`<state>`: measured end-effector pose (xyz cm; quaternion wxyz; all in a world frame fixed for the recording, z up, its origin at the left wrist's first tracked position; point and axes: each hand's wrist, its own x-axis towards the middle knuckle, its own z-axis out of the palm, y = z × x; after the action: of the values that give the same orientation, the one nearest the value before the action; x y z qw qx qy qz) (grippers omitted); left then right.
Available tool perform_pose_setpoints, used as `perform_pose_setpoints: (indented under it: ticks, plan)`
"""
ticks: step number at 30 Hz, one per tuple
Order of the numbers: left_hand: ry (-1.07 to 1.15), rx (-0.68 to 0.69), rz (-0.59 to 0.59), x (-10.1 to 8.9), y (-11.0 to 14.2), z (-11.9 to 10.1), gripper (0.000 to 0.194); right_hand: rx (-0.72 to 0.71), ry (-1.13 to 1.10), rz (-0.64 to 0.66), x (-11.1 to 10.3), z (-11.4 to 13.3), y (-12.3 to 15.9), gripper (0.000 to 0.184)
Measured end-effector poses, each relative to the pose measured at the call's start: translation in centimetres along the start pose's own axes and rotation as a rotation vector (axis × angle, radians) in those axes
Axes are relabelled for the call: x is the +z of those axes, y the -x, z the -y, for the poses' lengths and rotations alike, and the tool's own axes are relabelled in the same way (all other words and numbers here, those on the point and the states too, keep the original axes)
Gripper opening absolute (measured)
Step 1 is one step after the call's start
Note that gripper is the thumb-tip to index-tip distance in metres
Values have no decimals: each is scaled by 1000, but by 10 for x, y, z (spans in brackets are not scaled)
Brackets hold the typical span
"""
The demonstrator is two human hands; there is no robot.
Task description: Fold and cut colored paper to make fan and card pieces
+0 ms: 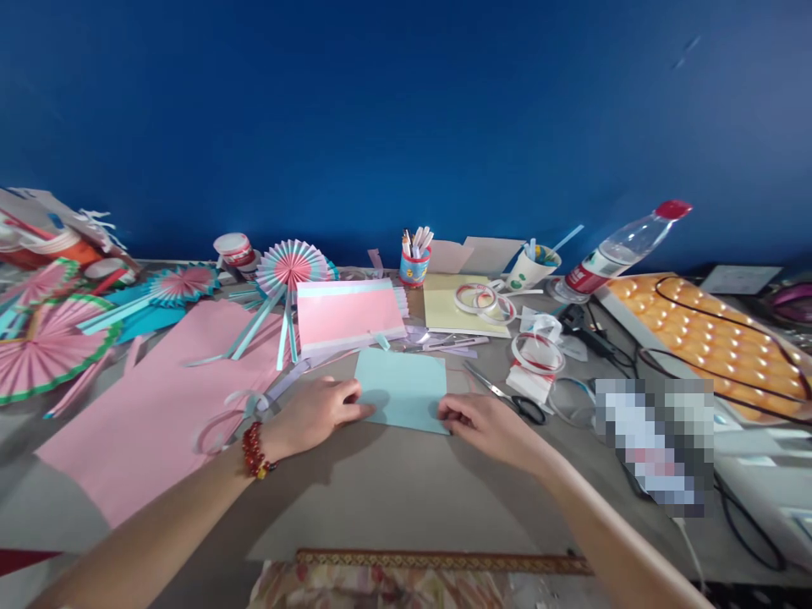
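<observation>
A light blue sheet of paper [401, 385] lies before me on the grey table. At its left edge, my left hand [315, 413], with a red bead bracelet [255, 450] on the wrist, has thumb and curled fingers closed on the paper. My right hand [485, 423] pinches the lower right corner, its fingers bent and the thumb by the edge. Scissors [507, 393] with black handles lie just beyond the right hand. Behind the sheet is a pink paper piece [350, 313] with pale blue and lilac borders.
Large pink paper [158, 389] spreads at the left, near pleated paper fans [292, 266]. Tape rolls [538, 353] and yellow paper [453, 296] sit behind at right. A tilted-looking bottle [615, 254], pen holder [415, 264], paper cup [531, 271], cables and a lit orange panel [704, 338] stand around.
</observation>
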<state>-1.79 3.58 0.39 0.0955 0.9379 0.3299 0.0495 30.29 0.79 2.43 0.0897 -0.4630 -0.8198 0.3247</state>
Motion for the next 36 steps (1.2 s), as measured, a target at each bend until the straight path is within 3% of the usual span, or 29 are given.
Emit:
perform_pose_setpoints:
  ticks: [11, 17, 22, 25, 27, 36]
  plan:
    - [-133, 94, 4, -1, -1, 2, 34, 44, 71, -31, 10, -3, -1, 7]
    - [-128, 94, -7, -3, -1, 1, 33, -22, 163, -75, 13, -3, 3, 11]
    - [-110, 95, 0, -1, -1, 3, 34, -76, 376, -138, 20, 3, 9, 37]
    - [-69, 58, 1, -3, 0, 2, 33, -173, 571, -145, 24, 12, 8, 61]
    - [-47, 36, 3, -4, 0, 2, 33, -253, 641, -136, 27, 16, 6, 66]
    - [-59, 115, -22, -1, -1, 5, 36, -341, 681, -127, 39, 15, 3, 47]
